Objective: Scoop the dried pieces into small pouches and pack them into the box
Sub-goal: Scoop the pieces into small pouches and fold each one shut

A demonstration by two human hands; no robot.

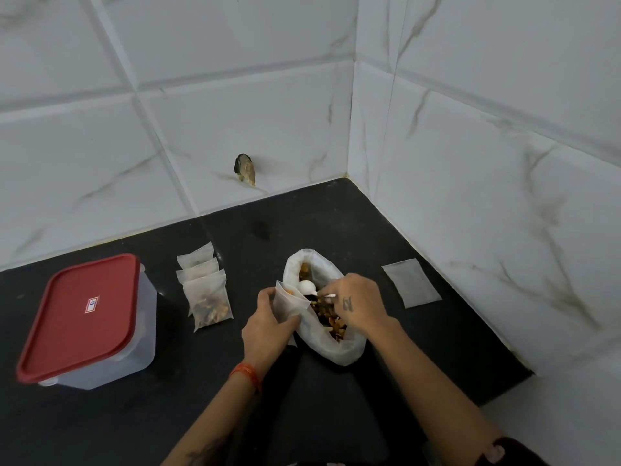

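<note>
Two hands at work over a big white bag (339, 348) of dried pieces (327, 314) on the black desk (134, 415). Head view: L hand (268, 322) pinches a small pouch (285, 302) upright w/ mouth open, touching the bag's left rim. R hand (359, 302) grips a white spoon (307, 286), bowl at the pouch mouth. Filled pouches (205, 287) lie stacked just left of the bag. Box (90, 324) w/ red lid (80, 314) on sits far left, well apart. One flat empty pouch (411, 282) right of the bag, near the tiled wall (470, 163).
</note>
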